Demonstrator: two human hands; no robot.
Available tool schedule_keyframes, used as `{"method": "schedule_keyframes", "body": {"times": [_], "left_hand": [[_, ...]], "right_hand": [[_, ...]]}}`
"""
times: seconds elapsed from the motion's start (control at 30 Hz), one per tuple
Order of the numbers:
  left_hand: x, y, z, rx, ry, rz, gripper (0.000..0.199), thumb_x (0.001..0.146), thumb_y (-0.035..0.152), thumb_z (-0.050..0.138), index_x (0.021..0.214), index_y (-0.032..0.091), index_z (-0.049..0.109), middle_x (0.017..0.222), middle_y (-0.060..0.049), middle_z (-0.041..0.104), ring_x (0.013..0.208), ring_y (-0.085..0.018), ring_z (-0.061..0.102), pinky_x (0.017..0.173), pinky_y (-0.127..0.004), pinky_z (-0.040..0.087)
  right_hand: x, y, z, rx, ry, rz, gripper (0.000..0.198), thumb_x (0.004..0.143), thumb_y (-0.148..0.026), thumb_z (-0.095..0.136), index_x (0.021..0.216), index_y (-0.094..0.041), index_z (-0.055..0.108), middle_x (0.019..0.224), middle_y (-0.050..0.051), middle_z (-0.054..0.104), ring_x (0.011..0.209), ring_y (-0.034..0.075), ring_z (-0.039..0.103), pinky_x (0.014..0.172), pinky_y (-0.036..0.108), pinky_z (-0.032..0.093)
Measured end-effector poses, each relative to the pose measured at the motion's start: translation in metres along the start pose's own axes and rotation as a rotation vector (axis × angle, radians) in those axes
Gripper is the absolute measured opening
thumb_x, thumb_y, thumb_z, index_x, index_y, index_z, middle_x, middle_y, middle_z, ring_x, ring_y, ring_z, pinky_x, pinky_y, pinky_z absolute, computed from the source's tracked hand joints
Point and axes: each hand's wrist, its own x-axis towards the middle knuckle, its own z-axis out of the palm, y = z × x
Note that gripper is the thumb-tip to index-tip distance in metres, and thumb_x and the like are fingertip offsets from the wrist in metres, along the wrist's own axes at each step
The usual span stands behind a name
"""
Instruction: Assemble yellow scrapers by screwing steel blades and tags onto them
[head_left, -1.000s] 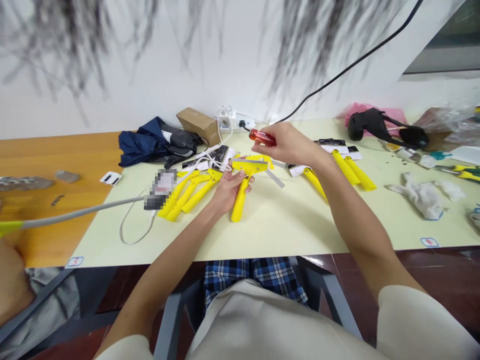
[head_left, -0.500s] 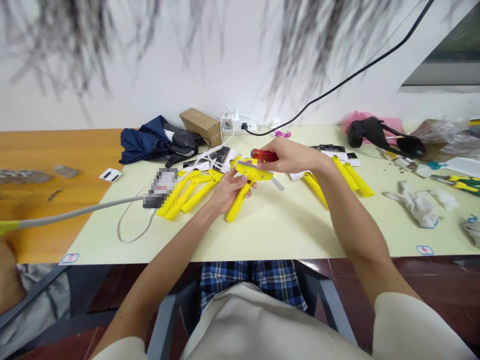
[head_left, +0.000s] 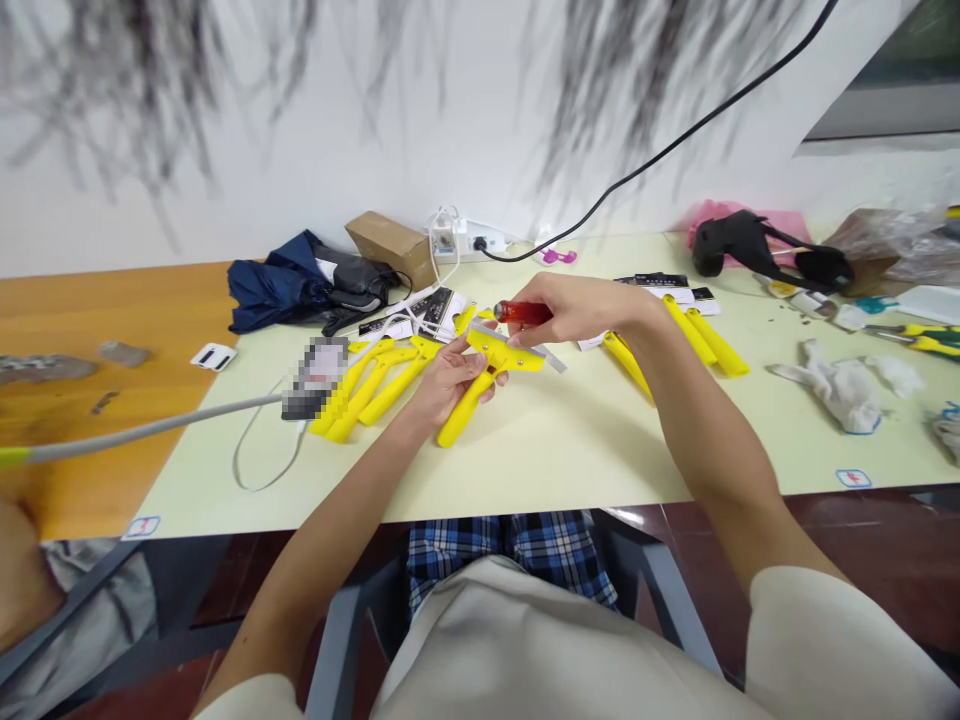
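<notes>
My left hand (head_left: 444, 382) is closed around the neck of a yellow scraper (head_left: 504, 352), whose handle slants down toward the table's front edge. A thin metal blade (head_left: 552, 359) sticks out past the right end of the scraper's head. My right hand (head_left: 574, 305) grips the red translucent handle of a screwdriver (head_left: 521, 313) right above the head; its shaft and tip are hidden. More yellow scrapers (head_left: 397, 391) lie left of my left hand. Under and beyond my right forearm lie further yellow scrapers (head_left: 696, 335).
Printed cards (head_left: 435, 312), a cardboard box (head_left: 391, 245) and a power strip (head_left: 472, 242) are at the back. A grey cable (head_left: 165, 425) crosses the left side. White gloves (head_left: 836, 385) and yellow-green pliers (head_left: 926, 340) lie on the right. Another person's leg (head_left: 26, 560) shows at lower left.
The scraper has shifted slightly left and turned a little, its handle end swinging left. The screwdriver and my right hand stay above its head. The whole view has tilted slightly.
</notes>
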Motion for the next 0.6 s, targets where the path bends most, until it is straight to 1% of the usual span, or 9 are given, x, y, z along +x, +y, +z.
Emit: {"method": "schedule_keyframes", "body": {"times": [0.1,0.17,0.27,0.37,0.47,0.53,0.6], "left_hand": [[0.000,-0.001,-0.001,0.006,-0.024,0.004,0.064,0.080,0.033,0.099,0.138,0.024,0.071,0.107,-0.011,0.079,0.074,-0.021,0.077,0.046,-0.022,0.049],[0.001,-0.001,0.000,0.011,-0.022,0.020,0.059,0.082,0.033,0.098,0.134,0.023,0.072,0.106,-0.010,0.078,0.074,-0.021,0.076,0.047,-0.022,0.049],[0.002,0.002,0.002,-0.012,0.053,0.065,0.058,0.080,0.033,0.100,0.131,0.026,0.073,0.106,-0.006,0.077,0.078,-0.018,0.075,0.051,-0.022,0.052],[0.004,0.010,0.000,-0.088,0.176,0.144,0.045,0.079,0.030,0.100,0.117,0.029,0.076,0.106,-0.002,0.076,0.081,-0.015,0.073,0.054,-0.020,0.051],[0.005,0.019,-0.003,-0.177,0.262,0.197,0.031,0.081,0.029,0.100,0.098,0.027,0.074,0.100,0.001,0.075,0.081,-0.012,0.071,0.052,-0.017,0.047],[0.005,0.022,-0.005,-0.183,0.299,0.205,0.027,0.084,0.031,0.098,0.094,0.026,0.073,0.100,0.000,0.075,0.081,-0.012,0.071,0.052,-0.017,0.047],[0.005,0.023,-0.006,-0.149,0.319,0.219,0.024,0.088,0.033,0.096,0.093,0.025,0.074,0.102,-0.001,0.076,0.082,-0.013,0.071,0.053,-0.018,0.047]], "right_hand": [[0.000,-0.002,0.001,0.004,-0.017,0.002,0.037,0.094,-0.025,0.076,0.071,-0.020,0.047,0.065,-0.008,0.039,0.059,0.009,0.034,0.056,0.029,0.024],[0.000,-0.003,0.001,-0.021,-0.007,0.035,0.038,0.095,-0.024,0.076,0.070,-0.020,0.047,0.065,-0.008,0.039,0.059,0.009,0.034,0.056,0.029,0.024],[-0.004,-0.007,-0.003,-0.097,0.049,0.118,0.045,0.099,-0.030,0.076,0.069,-0.021,0.043,0.063,-0.008,0.038,0.057,0.009,0.032,0.056,0.030,0.023],[-0.018,-0.017,-0.013,-0.167,0.167,0.184,0.049,0.102,-0.038,0.075,0.069,-0.021,0.042,0.061,-0.007,0.037,0.056,0.009,0.031,0.054,0.032,0.023],[-0.039,-0.028,-0.026,-0.200,0.355,0.232,0.051,0.101,-0.038,0.076,0.068,-0.022,0.041,0.061,-0.007,0.035,0.056,0.009,0.029,0.053,0.033,0.023],[-0.052,-0.032,-0.032,-0.203,0.457,0.231,0.055,0.099,-0.039,0.080,0.066,-0.022,0.040,0.059,-0.007,0.032,0.055,0.009,0.026,0.051,0.033,0.022],[-0.061,-0.033,-0.036,-0.211,0.505,0.213,0.058,0.098,-0.042,0.082,0.064,-0.023,0.039,0.059,-0.006,0.031,0.054,0.009,0.026,0.051,0.033,0.021]]}}
